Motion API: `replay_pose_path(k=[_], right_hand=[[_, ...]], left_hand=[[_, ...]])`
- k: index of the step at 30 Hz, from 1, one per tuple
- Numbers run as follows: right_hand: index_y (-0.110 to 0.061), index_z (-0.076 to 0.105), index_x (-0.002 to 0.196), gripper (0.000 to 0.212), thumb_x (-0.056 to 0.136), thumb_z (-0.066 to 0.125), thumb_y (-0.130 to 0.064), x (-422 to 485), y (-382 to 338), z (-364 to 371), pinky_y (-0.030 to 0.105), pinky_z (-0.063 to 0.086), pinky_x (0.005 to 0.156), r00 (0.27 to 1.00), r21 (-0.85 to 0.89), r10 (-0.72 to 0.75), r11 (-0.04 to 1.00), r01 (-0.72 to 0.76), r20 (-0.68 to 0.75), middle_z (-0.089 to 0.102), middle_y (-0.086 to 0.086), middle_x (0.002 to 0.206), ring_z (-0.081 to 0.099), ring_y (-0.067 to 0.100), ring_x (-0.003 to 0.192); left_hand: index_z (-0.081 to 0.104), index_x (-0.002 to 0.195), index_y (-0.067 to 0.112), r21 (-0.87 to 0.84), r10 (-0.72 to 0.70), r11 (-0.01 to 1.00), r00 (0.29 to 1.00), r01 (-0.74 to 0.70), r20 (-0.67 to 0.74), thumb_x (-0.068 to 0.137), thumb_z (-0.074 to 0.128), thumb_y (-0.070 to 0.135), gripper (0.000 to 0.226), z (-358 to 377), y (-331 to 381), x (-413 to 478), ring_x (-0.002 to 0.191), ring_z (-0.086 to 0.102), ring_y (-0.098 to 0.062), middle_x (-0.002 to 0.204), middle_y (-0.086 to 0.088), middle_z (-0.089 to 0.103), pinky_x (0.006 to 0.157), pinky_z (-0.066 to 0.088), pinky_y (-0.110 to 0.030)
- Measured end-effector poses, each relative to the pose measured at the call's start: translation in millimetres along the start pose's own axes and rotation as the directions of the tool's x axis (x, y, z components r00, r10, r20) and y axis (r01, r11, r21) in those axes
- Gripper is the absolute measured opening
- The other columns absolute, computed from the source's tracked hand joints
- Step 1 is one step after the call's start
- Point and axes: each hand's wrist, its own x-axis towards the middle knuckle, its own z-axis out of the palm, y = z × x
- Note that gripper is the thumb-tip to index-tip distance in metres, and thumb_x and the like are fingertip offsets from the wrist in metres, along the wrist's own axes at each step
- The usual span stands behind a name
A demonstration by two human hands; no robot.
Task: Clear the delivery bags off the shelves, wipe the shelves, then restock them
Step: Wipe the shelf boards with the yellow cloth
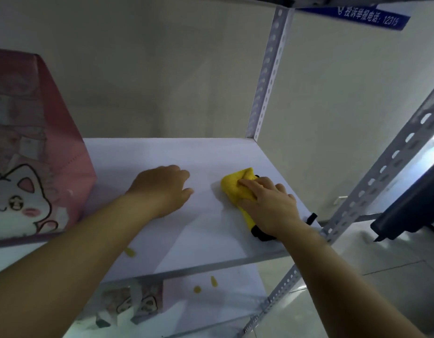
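Observation:
A white shelf board fills the middle of the view. On its right part lies a yellow cloth with a black edge, and my right hand presses down on it with fingers spread over the fabric. My left hand rests on the bare board to the left of the cloth, fingers loosely curled, holding nothing. A pink delivery bag with a white cat drawing stands at the left end of the same shelf, a short way from my left hand.
Perforated grey metal uprights frame the shelf at the back right and front right. A lower shelf holds another cat-print bag and small yellow spots. A dark object and tiled floor lie to the right.

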Motion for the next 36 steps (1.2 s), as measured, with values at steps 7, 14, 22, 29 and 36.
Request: replay_pose_path(k=[7, 14, 22, 29, 36], right_hand=[[-0.037, 0.035, 0.131, 0.041, 0.091, 0.028, -0.046, -10.9, -37.4, 1.6, 0.044, 0.030, 0.088, 0.994, -0.106, 0.105, 0.989, -0.106, -0.009, 0.035, 0.002, 0.136, 0.037, 0.034, 0.112], [-0.040, 0.038, 0.132, 0.044, 0.089, 0.036, -0.046, -47.2, -83.1, 9.6, 0.041, 0.029, 0.078, 0.966, -0.033, -0.259, 0.965, 0.258, -0.016, 0.040, -0.004, 0.133, 0.042, 0.030, 0.103], [-0.048, 0.036, 0.134, 0.043, 0.091, 0.038, -0.045, -68.2, -92.4, 8.0, 0.041, 0.029, 0.086, 0.979, 0.012, -0.204, 0.979, 0.204, 0.002, 0.035, -0.009, 0.141, 0.039, 0.029, 0.113], [-0.032, 0.037, 0.132, 0.041, 0.092, 0.033, -0.041, -91.3, -163.9, 14.8, 0.046, 0.030, 0.085, 0.999, -0.029, -0.049, 0.998, 0.049, 0.001, 0.036, 0.001, 0.136, 0.035, 0.035, 0.110], [-0.047, 0.036, 0.132, 0.040, 0.092, 0.035, -0.049, -119.6, -194.9, 22.6, 0.042, 0.024, 0.083, 0.972, 0.009, -0.235, 0.972, 0.235, 0.025, 0.031, -0.009, 0.144, 0.034, 0.030, 0.116]], left_hand=[[0.064, 0.112, 0.019, -0.284, -0.070, 0.958, 0.935, -0.034, -0.347, 0.090, 0.048, 0.047, 0.039, -3.8, -7.2, -90.0, 0.103, 0.058, -0.019, 0.114, 0.004, 0.063, 0.084, 0.046, -0.032], [0.069, 0.093, 0.008, -0.271, -0.156, 0.962, 0.865, 0.025, -0.477, 0.082, 0.044, 0.043, 0.044, 11.1, -29.5, -156.4, 0.081, 0.061, -0.027, 0.091, -0.006, 0.066, 0.069, 0.047, -0.034], [0.069, 0.093, 0.003, -0.142, -0.086, 0.989, 0.929, 0.037, -0.359, 0.085, 0.041, 0.039, 0.046, 26.6, -66.7, -199.8, 0.079, 0.060, -0.033, 0.088, -0.011, 0.064, 0.070, 0.052, -0.041], [0.070, 0.090, 0.005, -0.151, -0.040, 0.988, 0.942, -0.012, -0.334, 0.080, 0.070, 0.013, 0.014, 32.2, -77.3, -221.1, 0.072, 0.063, -0.032, 0.084, -0.010, 0.067, 0.064, 0.052, -0.037], [0.072, 0.082, 0.004, -0.199, -0.016, 0.978, 0.917, -0.069, -0.399, 0.074, 0.070, 0.004, 0.007, 33.1, -80.7, -224.2, 0.063, 0.062, -0.032, 0.073, -0.012, 0.066, 0.054, 0.051, -0.035]])
